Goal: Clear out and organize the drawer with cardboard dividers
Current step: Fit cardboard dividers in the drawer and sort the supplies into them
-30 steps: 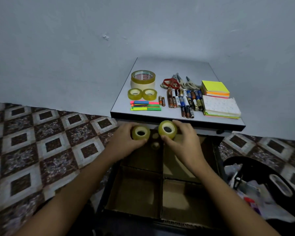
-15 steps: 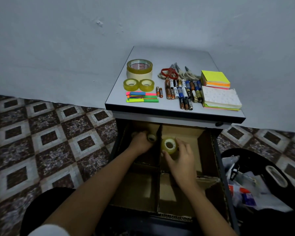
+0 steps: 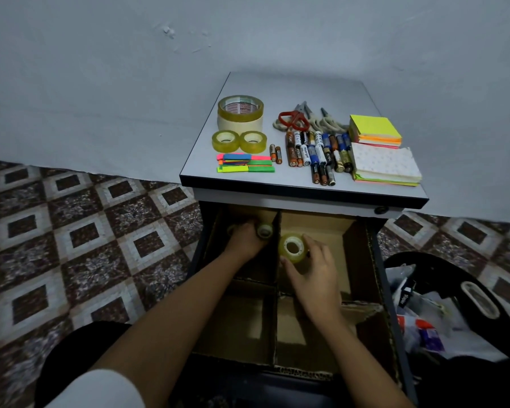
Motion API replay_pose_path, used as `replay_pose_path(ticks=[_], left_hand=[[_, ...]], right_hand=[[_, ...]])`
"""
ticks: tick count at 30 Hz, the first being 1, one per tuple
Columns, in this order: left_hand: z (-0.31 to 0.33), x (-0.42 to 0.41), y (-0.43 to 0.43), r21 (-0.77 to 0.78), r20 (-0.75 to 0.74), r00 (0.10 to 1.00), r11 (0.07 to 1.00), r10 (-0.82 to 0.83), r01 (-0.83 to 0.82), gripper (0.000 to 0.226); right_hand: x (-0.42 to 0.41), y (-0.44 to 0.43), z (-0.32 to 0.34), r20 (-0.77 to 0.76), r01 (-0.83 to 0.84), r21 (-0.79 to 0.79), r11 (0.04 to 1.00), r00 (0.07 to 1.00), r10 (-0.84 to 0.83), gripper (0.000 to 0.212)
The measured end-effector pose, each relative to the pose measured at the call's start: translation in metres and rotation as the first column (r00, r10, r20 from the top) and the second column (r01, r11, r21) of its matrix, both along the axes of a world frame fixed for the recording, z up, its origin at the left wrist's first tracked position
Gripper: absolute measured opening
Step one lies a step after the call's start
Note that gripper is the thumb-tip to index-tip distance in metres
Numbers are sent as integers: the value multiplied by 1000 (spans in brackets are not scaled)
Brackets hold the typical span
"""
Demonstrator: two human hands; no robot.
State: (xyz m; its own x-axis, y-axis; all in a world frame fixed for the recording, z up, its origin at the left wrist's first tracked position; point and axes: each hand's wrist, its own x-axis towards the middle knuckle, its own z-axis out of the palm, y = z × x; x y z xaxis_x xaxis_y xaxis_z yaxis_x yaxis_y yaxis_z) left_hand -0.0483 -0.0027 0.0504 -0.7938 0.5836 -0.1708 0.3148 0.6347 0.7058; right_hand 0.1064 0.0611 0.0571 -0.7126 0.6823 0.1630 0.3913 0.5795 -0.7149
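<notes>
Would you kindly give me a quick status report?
Left hand holds left roll, far-left compartment. Right hand holds right roll, far-right compartment. Divider between them.

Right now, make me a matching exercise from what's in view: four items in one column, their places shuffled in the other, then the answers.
1. clear tape roll
2. red scissors
3. yellow sticky notes
4. wide tape stack

A. tabletop, far left
B. tabletop, far right
C. gripped by the right hand in the drawer
D. just behind the batteries

Pairs: 1-C, 2-D, 3-B, 4-A
</notes>
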Motion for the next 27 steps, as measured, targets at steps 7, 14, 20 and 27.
replay_pose_path(ticks=[7,14,20,27], left_hand=[[19,0,-29,53,-158,986,996,-61,70,46],[20,5,-95,92,-412,902,991,129,-99,40],[-4,12,-115,76,-175,975,990,134,-122,57],[-14,11,-116,103,-152,977,985,151,-137,57]], right_hand=[[0,0,8,-64,-36,-34,999,997,33,59],[-30,-20,33,-31,-234,-25,972,972,234,56],[-81,-34,25,117,-317,-22,948,941,318,54],[-123,-28,1,337,-223,25,974,920,202,43]])
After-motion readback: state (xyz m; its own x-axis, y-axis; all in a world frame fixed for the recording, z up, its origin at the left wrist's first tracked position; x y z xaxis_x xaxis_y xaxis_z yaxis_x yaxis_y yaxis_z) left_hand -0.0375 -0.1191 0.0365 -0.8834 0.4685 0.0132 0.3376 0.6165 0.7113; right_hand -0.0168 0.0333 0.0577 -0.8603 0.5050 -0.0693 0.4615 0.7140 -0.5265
